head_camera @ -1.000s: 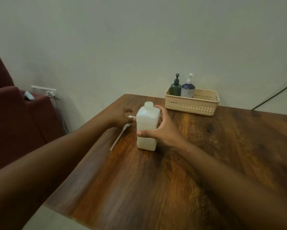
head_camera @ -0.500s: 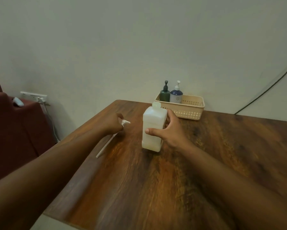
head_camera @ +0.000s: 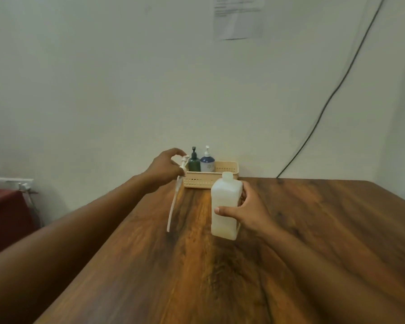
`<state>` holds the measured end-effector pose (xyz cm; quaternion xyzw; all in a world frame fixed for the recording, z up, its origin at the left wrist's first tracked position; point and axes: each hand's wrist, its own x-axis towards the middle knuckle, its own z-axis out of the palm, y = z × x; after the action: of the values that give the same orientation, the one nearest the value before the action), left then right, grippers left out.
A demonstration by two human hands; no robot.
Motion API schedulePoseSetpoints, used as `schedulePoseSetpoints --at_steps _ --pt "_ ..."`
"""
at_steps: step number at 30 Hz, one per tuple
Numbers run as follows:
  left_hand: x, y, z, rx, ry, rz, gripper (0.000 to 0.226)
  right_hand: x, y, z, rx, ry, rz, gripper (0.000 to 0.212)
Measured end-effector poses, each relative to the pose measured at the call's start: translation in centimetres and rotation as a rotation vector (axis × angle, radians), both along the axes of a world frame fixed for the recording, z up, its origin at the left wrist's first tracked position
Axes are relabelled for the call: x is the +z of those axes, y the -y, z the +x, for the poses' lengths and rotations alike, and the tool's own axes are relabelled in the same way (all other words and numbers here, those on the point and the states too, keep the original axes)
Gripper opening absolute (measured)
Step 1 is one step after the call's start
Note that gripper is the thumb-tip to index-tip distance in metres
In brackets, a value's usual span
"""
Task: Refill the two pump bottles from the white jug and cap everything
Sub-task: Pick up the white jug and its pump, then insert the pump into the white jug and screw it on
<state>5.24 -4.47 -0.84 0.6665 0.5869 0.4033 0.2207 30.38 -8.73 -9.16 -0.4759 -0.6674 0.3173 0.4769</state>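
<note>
Jug (head_camera: 224,206) base behind right hand (head_camera: 248,213)

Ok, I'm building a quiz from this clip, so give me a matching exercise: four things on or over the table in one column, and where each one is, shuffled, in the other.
Things:
1. white jug
2. pump head with long tube
3. green pump bottle
4. beige basket

Places:
A. standing in the basket, beside the blue pump bottle
B. held in the left hand
C. on the table's far edge, by the wall
D. gripped by the right hand

Pairs: 1-D, 2-B, 3-A, 4-C
</note>
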Motion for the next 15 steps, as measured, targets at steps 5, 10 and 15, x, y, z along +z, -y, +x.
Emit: schedulePoseSetpoints --at_steps 5,10,15 --pt "5.5 3.4 5.0 -0.097 0.04 0.121 0.05 0.3 1.8 2.7 -0.046 0.027 0.004 0.083" --pt "10.6 6.6 8.5 -0.188 0.139 0.27 0.048 0.1 3.4 4.0 -0.06 0.018 -0.005 0.078" --pt "13.7 8.7 10.7 -0.234 0.178 0.374 0.052 -0.1 4.3 4.3 -0.042 0.063 0.029 0.083"
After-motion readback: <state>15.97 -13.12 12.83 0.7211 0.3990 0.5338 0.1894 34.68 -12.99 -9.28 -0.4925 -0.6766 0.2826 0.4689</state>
